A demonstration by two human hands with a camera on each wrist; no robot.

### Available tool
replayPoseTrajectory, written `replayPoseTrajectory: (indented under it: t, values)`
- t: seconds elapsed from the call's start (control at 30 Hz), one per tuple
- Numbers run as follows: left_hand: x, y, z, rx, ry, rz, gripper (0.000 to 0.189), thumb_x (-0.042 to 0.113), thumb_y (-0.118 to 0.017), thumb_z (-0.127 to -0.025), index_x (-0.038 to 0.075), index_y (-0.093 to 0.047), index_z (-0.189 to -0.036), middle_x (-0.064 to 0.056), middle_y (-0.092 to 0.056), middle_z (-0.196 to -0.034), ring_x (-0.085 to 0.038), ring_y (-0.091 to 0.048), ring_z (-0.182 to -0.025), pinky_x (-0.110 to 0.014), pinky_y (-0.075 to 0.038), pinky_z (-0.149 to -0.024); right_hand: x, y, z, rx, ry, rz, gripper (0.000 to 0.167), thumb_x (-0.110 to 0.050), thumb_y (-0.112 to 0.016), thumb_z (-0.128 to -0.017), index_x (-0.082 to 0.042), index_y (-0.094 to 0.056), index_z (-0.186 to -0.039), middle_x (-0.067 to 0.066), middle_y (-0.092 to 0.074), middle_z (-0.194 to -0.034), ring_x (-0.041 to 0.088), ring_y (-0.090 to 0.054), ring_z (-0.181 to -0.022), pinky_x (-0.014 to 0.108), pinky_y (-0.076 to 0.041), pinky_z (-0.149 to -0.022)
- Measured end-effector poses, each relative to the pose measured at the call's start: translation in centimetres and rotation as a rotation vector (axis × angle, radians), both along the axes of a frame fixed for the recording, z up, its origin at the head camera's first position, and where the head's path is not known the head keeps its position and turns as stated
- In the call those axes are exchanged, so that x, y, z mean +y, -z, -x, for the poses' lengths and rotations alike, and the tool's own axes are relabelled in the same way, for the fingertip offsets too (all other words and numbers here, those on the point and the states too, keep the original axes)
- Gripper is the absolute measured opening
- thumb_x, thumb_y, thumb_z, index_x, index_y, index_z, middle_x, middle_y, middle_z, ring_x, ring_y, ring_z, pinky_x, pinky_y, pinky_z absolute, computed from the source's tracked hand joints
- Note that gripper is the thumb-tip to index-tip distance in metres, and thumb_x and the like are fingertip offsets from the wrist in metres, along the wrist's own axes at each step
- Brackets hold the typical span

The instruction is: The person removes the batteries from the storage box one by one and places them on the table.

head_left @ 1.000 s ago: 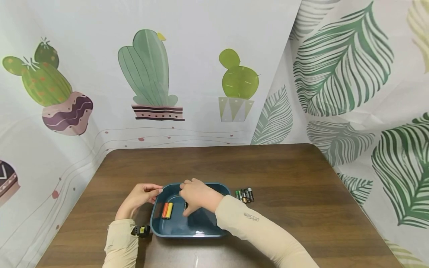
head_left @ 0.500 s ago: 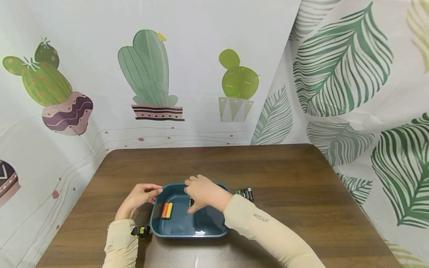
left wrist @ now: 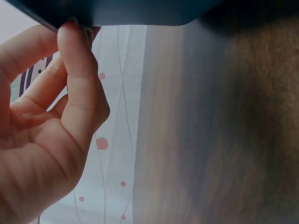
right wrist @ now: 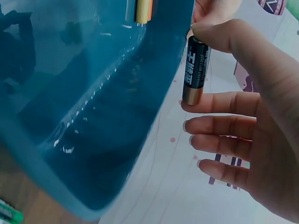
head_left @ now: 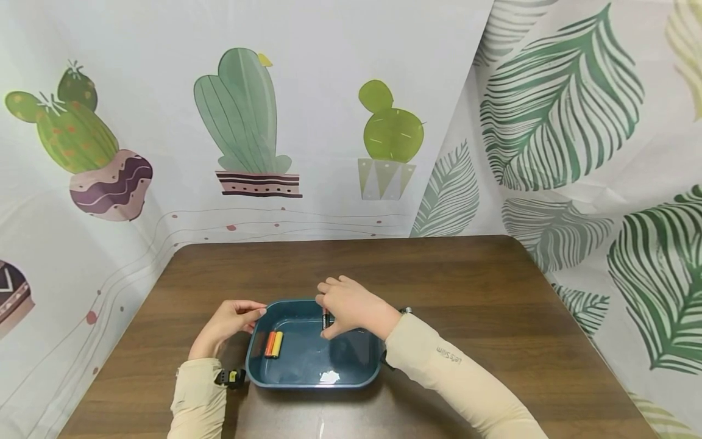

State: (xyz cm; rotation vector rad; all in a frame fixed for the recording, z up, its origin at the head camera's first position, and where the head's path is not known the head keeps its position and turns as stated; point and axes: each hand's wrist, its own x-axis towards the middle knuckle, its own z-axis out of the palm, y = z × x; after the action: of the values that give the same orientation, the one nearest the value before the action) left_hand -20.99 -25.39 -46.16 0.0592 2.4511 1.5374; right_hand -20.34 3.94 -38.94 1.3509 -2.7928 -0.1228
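A dark blue rectangular tray (head_left: 307, 367) lies on the table. At its left rim my left hand (head_left: 227, 326) pinches the edge between thumb and fingers. Over the tray's far right part, my right hand (head_left: 353, 308) holds a black battery with a copper end (right wrist: 196, 70) by its two ends, between thumb and index finger; the other fingers are spread apart from it. Inside the tray, on the left, a red-orange battery (head_left: 270, 344) and a yellow battery (head_left: 277, 345) lie side by side.
Right of the tray, batteries on the table (head_left: 406, 311) are mostly covered by the right sleeve. A green-ended battery (right wrist: 10, 213) shows at a corner of the right wrist view. A patterned cloth (head_left: 329, 134) hangs behind the brown table (head_left: 466, 286).
My right hand has moved right and a little away from me across the tray, carrying the black battery. The left hand has stayed at the rim.
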Motion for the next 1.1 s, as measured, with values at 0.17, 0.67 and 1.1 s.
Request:
replayPoseTrajectory:
  t: [0.17,0.67,1.1]
  values:
    - [-0.1,0.0,0.1,-0.003,-0.007,-0.01,0.029,0.016,-0.067,-0.091,-0.006,-0.068,-0.11,-0.008,-0.064,-0.086,-0.022,-0.06,-0.07,-0.033,-0.056,-0.066,1.0,-0.2,0.1,0.009,-0.001,0.031,0.039,-0.056,-0.073,-0.074,-0.02,-0.068,-0.089,-0.007,-0.053,-0.088,0.011,-0.045,-0.084,0.028,-0.04,-0.073]
    - [0.0,-0.1,-0.1,-0.009,-0.006,-0.022,0.03,0.017,-0.067,-0.091,-0.006,-0.068,-0.11,-0.007,-0.065,-0.085,-0.02,-0.061,-0.069,-0.031,-0.056,-0.066,4.5,0.2,0.2,0.002,0.038,0.117,0.036,-0.053,-0.076,-0.072,-0.02,-0.064,-0.082,-0.007,-0.049,-0.083,0.012,-0.044,-0.081,0.028,-0.037,-0.069]
    - [0.1,-0.2,-0.1,-0.011,-0.008,-0.033,0.03,0.015,-0.066,-0.092,-0.008,-0.066,-0.112,-0.007,-0.064,-0.085,-0.02,-0.061,-0.069,-0.034,-0.056,-0.066,7.8,0.5,0.4,0.008,0.067,0.163,0.035,-0.05,-0.076,-0.073,-0.02,-0.063,-0.082,-0.007,-0.045,-0.08,0.013,-0.043,-0.078,0.029,-0.036,-0.067]
